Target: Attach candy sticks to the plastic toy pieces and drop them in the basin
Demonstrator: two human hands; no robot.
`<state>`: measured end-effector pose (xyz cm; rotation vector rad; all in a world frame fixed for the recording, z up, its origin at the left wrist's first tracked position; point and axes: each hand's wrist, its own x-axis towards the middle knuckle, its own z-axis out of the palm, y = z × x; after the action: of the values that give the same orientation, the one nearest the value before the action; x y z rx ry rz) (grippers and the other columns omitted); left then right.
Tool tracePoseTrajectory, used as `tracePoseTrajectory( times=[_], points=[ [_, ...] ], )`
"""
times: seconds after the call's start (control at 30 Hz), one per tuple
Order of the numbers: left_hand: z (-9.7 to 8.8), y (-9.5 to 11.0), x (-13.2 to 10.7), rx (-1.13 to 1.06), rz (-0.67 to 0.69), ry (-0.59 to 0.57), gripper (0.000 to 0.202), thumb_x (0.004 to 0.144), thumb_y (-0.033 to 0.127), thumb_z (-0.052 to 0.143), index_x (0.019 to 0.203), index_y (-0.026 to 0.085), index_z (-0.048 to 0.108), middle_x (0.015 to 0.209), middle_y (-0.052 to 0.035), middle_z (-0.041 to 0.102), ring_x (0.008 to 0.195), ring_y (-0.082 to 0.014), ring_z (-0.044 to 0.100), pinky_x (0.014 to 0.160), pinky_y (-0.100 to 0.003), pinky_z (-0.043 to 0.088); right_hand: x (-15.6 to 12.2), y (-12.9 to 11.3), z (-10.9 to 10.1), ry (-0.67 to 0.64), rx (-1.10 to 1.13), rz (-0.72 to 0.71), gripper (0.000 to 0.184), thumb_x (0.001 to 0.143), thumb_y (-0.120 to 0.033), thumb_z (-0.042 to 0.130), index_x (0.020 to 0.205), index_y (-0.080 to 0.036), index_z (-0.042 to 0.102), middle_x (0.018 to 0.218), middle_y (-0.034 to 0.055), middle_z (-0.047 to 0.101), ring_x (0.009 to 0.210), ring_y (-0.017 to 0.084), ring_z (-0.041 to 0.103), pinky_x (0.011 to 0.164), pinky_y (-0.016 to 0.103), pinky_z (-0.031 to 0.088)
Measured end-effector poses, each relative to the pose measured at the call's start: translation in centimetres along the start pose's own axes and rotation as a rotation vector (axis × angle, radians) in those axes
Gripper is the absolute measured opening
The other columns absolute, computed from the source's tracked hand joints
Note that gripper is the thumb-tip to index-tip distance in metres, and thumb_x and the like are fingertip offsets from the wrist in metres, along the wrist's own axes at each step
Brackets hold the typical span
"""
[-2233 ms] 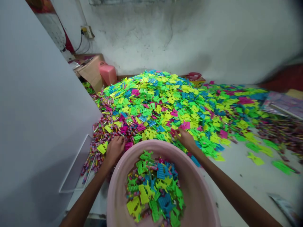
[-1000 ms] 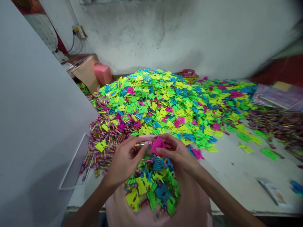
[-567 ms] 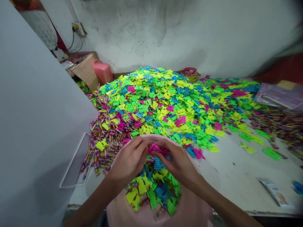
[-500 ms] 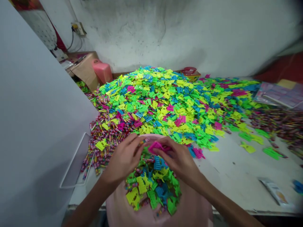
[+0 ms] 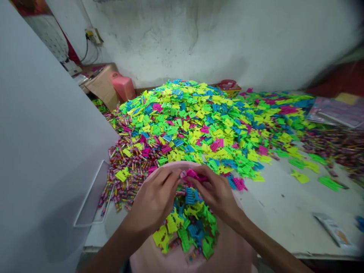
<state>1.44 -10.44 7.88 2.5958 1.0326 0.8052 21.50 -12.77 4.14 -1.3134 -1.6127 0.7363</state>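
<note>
My left hand (image 5: 156, 199) pinches a small tube with a multicoloured wrapper (image 5: 182, 174) between thumb and fingers. In my right hand (image 5: 220, 195) is a bright pink plastic piece (image 5: 193, 173), partly hidden by the fingers. The tube's end meets the pink piece; whether it is inside cannot be made out. Both hands are over a pale pink basin (image 5: 233, 250). Inside it lie yellow, green and blue flat plastic pieces (image 5: 184, 239) with a few tubes among them.
Behind the basin rises a large heap of coloured plastic pieces (image 5: 196, 121). Wrapped tubes (image 5: 133, 163) are piled at left beside a white panel (image 5: 57, 144) and a wire frame (image 5: 88, 197). A sachet (image 5: 332, 229) lies on the white table (image 5: 275, 220). A red jug (image 5: 123, 86) stands behind.
My left hand has moved right and brought the tube up against the pink piece. My right hand stays nearly in place, still holding that piece.
</note>
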Motion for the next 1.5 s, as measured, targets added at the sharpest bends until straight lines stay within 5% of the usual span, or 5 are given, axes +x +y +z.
tracePoseTrajectory(
  times=[0.33, 0.67, 0.9, 1.2, 1.5],
  points=[
    [-1.3, -2.5, 0.8, -0.232, 0.088, -0.201, 0.029, 0.100, 0.023, 0.056, 0.124, 0.028, 0.069, 0.103, -0.0050, 0.075, 0.102, -0.0187, 0.071, 0.094, -0.031, 0.056, 0.5, 0.4, -0.8, -0.180, 0.080, -0.054, 0.012, 0.098, -0.036, 0.062, 0.101, -0.027, 0.069, 0.096, 0.0028, 0.074, 0.088, 0.022, 0.069, 0.079, 0.031, 0.051],
    [-0.2, -2.0, -0.3, -0.075, 0.115, -0.099, 0.027, 0.101, 0.018, 0.050, 0.122, 0.024, 0.066, 0.114, -0.0078, 0.072, 0.108, -0.0210, 0.068, 0.097, -0.035, 0.056, -0.5, 0.7, -0.4, -0.148, -0.128, -0.146, 0.016, 0.100, -0.028, 0.057, 0.114, -0.027, 0.065, 0.103, 0.0050, 0.075, 0.091, 0.023, 0.069, 0.082, 0.032, 0.051],
    [1.3, -2.0, -0.3, 0.218, 0.079, -0.194, 0.027, 0.095, 0.012, 0.050, 0.119, 0.013, 0.062, 0.113, -0.0161, 0.070, 0.107, -0.0306, 0.067, 0.092, -0.046, 0.056, 0.7, 0.7, 1.0, -0.092, 0.108, 0.072, 0.017, 0.094, -0.040, 0.065, 0.091, -0.024, 0.070, 0.091, 0.0032, 0.073, 0.083, 0.022, 0.066, 0.075, 0.031, 0.050],
    [1.9, -2.2, 0.1, -0.440, -0.318, 0.026, 0.026, 0.104, 0.036, 0.045, 0.125, 0.024, 0.056, 0.098, -0.0048, 0.073, 0.094, -0.0208, 0.072, 0.081, -0.030, 0.055, 1.1, 0.8, 0.5, -0.092, 0.380, 0.288, 0.030, 0.089, -0.052, 0.068, 0.087, -0.022, 0.068, 0.070, -0.0025, 0.056, 0.058, 0.014, 0.047, 0.052, 0.025, 0.038],
    [1.6, -2.5, -0.3, -0.416, -0.220, -0.007, 0.024, 0.103, 0.033, 0.049, 0.117, 0.021, 0.064, 0.091, -0.0049, 0.070, 0.098, -0.0209, 0.070, 0.086, -0.029, 0.054, 0.8, -1.5, 0.8, -0.107, 0.237, 0.186, 0.030, 0.093, -0.046, 0.062, 0.077, -0.022, 0.060, 0.079, 0.0007, 0.060, 0.074, 0.019, 0.053, 0.068, 0.030, 0.041]
  ],
)
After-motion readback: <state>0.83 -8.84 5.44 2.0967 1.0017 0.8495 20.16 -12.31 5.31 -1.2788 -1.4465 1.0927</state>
